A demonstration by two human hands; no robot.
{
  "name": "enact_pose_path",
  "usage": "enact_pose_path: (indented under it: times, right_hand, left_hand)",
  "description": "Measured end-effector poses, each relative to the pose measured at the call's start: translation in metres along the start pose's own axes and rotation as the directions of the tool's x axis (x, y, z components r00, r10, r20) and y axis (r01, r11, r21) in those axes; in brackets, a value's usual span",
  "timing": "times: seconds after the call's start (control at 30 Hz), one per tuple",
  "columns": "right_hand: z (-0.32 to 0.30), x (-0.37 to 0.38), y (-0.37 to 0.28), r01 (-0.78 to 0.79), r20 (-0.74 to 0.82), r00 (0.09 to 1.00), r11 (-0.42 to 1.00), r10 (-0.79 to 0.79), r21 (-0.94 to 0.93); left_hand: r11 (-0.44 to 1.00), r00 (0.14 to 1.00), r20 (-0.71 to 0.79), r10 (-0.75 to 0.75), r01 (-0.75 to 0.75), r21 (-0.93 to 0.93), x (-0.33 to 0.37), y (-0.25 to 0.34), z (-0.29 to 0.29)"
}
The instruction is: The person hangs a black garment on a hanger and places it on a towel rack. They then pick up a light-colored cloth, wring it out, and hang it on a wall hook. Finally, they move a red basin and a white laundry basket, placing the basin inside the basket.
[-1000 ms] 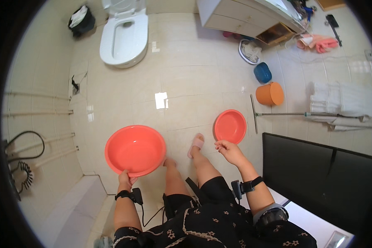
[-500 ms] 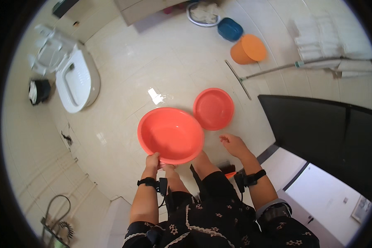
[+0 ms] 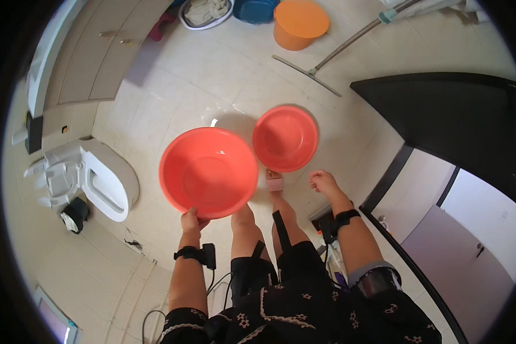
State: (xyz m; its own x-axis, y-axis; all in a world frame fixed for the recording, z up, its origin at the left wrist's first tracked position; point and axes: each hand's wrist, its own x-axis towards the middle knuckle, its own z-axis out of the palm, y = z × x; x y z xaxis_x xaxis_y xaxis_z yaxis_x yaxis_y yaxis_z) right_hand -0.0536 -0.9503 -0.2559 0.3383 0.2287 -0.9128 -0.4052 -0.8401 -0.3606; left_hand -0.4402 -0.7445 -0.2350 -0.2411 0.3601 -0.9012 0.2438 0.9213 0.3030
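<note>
Left hand is grasping the near rim of the big basin, thumb lying over the edge. Right hand is hanging released, fingers curling loosely, near the small basin.

Two red basins showing. The big basin is sitting in front of the person, left of the small basin; their rims are appearing side by side, contact unclear. It is showing a bare bottom and one small glint. The small basin is resting on the floor, also showing a bare bottom.

Four more containers: one white tub is holding pale cloth; one blue tub is running out of view, contents unclear; one orange bucket is presenting a flat orange top, hiding its inside; one black bin is holding something white.

One squeegee is lying beyond the small basin. One toilet is standing at left. Two black bands are circling the forearms, one each. One pink slipper is showing.
</note>
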Motion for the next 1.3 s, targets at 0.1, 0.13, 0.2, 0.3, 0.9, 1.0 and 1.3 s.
enact_pose_path:
  times: [0.1, 0.13, 0.2, 0.3, 0.9, 1.0, 1.3]
  right_hand:
    - [0.024, 0.043, 0.025, -0.126, -0.062, 0.990, 0.992, 0.125, -0.017]
    - [0.034, 0.058, 0.026, -0.151, -0.079, 0.986, 0.988, 0.149, -0.024]
    - [0.044, 0.079, 0.033, -0.220, -0.021, 0.975, 0.975, 0.221, 0.027]
    - [0.065, 0.125, 0.052, -0.286, -0.024, 0.956, 0.947, 0.292, 0.144]
    - [0.097, 0.325, 0.254, -0.349, -0.191, 0.805, 0.708, 0.562, 0.614]
    - [0.101, 0.326, 0.242, -0.190, -0.148, 0.835, 0.529, 0.531, 0.827]
    - [0.079, 0.255, 0.113, -0.153, 0.031, 0.970, 0.507, 0.241, 0.848]
  left_hand:
    - [1.000, 0.999, -0.036, -0.016, 0.015, -0.027, 0.023, 0.022, -0.014]
    - [0.999, 0.999, -0.049, -0.020, 0.018, -0.050, 0.037, 0.029, -0.018]
    - [0.996, 0.996, -0.080, -0.035, 0.029, -0.085, 0.063, 0.038, -0.024]
    - [0.991, 0.990, -0.135, -0.033, 0.015, -0.135, 0.097, 0.044, -0.030]
    - [0.992, 0.985, -0.169, 0.024, -0.044, -0.119, 0.231, 0.051, -0.024]
    - [0.990, 0.991, -0.134, 0.007, -0.026, -0.138, 0.234, 0.046, -0.034]
    - [0.999, 0.981, -0.195, -0.020, 0.014, -0.035, 0.189, 0.055, -0.008]
